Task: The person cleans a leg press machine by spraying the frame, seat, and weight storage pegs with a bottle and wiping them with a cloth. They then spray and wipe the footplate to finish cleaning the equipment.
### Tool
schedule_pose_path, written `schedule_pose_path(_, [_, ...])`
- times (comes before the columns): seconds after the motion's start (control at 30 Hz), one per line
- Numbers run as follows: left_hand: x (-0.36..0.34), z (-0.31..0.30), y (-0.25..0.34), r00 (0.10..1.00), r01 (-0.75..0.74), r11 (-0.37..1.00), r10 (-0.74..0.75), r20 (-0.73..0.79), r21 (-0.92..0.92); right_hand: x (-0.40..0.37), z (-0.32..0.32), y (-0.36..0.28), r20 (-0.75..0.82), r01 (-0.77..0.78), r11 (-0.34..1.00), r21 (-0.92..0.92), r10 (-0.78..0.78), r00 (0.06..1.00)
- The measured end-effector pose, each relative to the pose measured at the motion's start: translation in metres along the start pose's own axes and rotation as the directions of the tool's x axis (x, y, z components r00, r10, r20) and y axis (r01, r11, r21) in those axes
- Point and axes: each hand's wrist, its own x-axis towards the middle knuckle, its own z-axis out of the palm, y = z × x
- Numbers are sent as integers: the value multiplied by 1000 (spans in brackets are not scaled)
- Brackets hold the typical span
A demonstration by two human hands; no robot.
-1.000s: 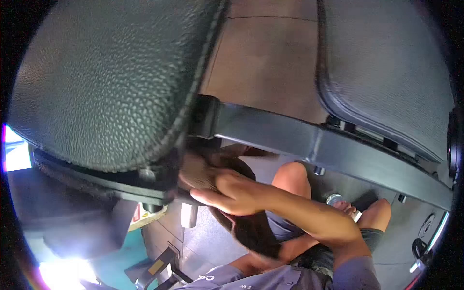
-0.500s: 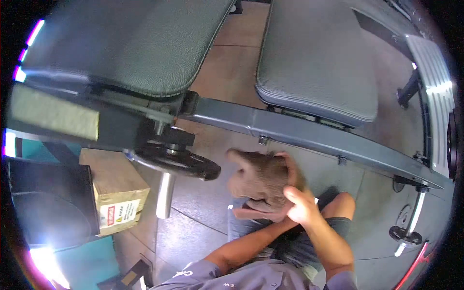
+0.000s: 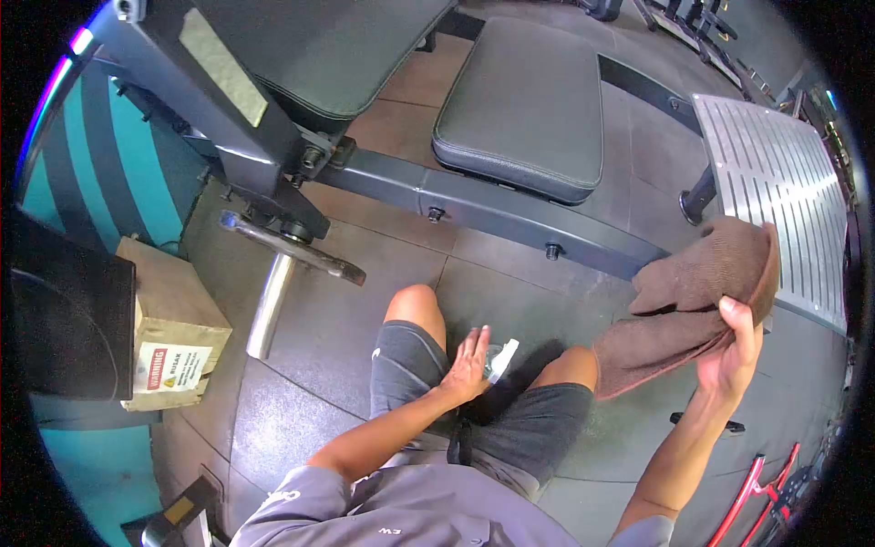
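A brown cloth (image 3: pixel 702 292) hangs bunched from my right hand (image 3: pixel 734 351), its fingers and thumb pressed round the cloth's edge. It is raised at the right, near the ribbed metal footplate (image 3: pixel 775 182). Between my knees is my left hand (image 3: pixel 467 369), fingers stretched out beside a clear bottle with a white top (image 3: pixel 503 359). The fingers reach along the bottle's left side; whether they touch it I cannot tell. Ahead runs the grey frame beam (image 3: pixel 510 214) of a bench with a black padded seat (image 3: pixel 524 109).
A wooden box (image 3: pixel 178 319) with a warning label stands on the left. Near it a metal peg (image 3: pixel 272 305) sticks out below the frame. Another black pad (image 3: pixel 319 46) is at the top. Red metal bars (image 3: pixel 738 501) lie at the lower right.
My right hand has carried the cloth from between my knees up to the right. My left hand has come off the cloth and is beside the bottle. The view has shifted.
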Motion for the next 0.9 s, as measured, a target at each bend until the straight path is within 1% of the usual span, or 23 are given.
schedule_pose_path(0.07, [-15,-14,-10,996,4,993,-13,83,118,8,-7,-7,74,11,1000,-12,-10,997])
schedule_pose_path(0.1, [-21,-23,-14,992,0,984,-23,127,177,9,-8,-9,171,-4,999,-44,11,985])
schedule_pose_path(0.13, [-16,-63,11,994,-83,996,81,72,28,10,-8,-9,264,-17,997,-80,37,964])
schedule_pose_path(0.17, [-9,-96,39,980,-194,980,190,-61,-53,10,-9,-7,352,-33,992,-124,75,933])
schedule_pose_path(0.2, [0,-138,81,960,-262,959,246,-135,-109,13,-7,-3,477,-38,971,-234,149,866])
schedule_pose_path(0.23, [4,-183,132,926,-324,946,311,-212,-28,18,-4,-1,581,-24,939,-344,232,780])
schedule_pose_path(0.27, [16,-199,148,819,-531,835,461,-340,-147,19,6,-5,572,-57,877,-476,359,737])
schedule_pose_path(0.3, [27,-220,176,778,-606,768,517,-357,-209,19,19,-9,546,-81,797,-599,480,687])
schedule_pose_path(0.33, [41,-233,192,764,-643,699,559,-322,-313,19,31,-12,603,6,807,-590,435,669])
schedule_pose_path(0.37, [52,-240,207,704,-710,615,616,-354,-343,22,38,-11,660,95,815,-572,388,643])
schedule_pose_path(0.4, [61,-253,218,760,-634,650,624,-183,-419,26,40,0,738,169,872,-459,268,619])
schedule_pose_path(0.43, [71,-265,227,784,-545,690,620,1,-477,32,36,-5,721,214,811,-545,324,613])
schedule_pose_path(0.5, [99,-280,229,694,-663,683,714,92,-306,36,33,-23,654,277,656,-702,439,616])
schedule_pose_path(0.53, [96,-285,235,773,-606,767,630,69,-213,31,27,-19,608,282,686,-671,290,739])
schedule_pose_path(0.57, [100,-292,236,762,-610,770,635,127,-187,33,22,-24,563,271,626,-732,330,758])
schedule_pose_path(0.63, [104,-299,244,700,-702,700,712,53,-131,38,0,-19,597,397,550,-735,246,764])
schedule_pose_path(0.67, [110,-301,246,635,-769,629,773,-16,-113,41,-8,-15,616,480,502,-719,142,775])
schedule_pose_path(0.7, [114,-305,249,557,-830,551,826,-85,-84,45,-16,-18,631,445,606,-660,126,765])
schedule_pose_path(0.73, [114,-310,255,675,-730,663,737,-27,-168,48,-22,-23,612,358,661,-660,196,766])
schedule_pose_path(0.77, [116,-314,260,731,-655,726,679,66,-207,50,-24,-31,595,265,708,-655,266,758])
schedule_pose_path(0.83, [123,-316,278,711,-699,705,703,-18,-115,55,-29,-44,582,299,629,-717,304,754])
schedule_pose_path(0.87, [129,-316,286,766,-642,751,638,-82,-155,58,-32,-47,568,279,619,-734,336,751])
schedule_pose_path(0.9, [130,-319,296,769,-638,743,623,-143,-201,63,-33,-48,557,261,609,-749,366,746])
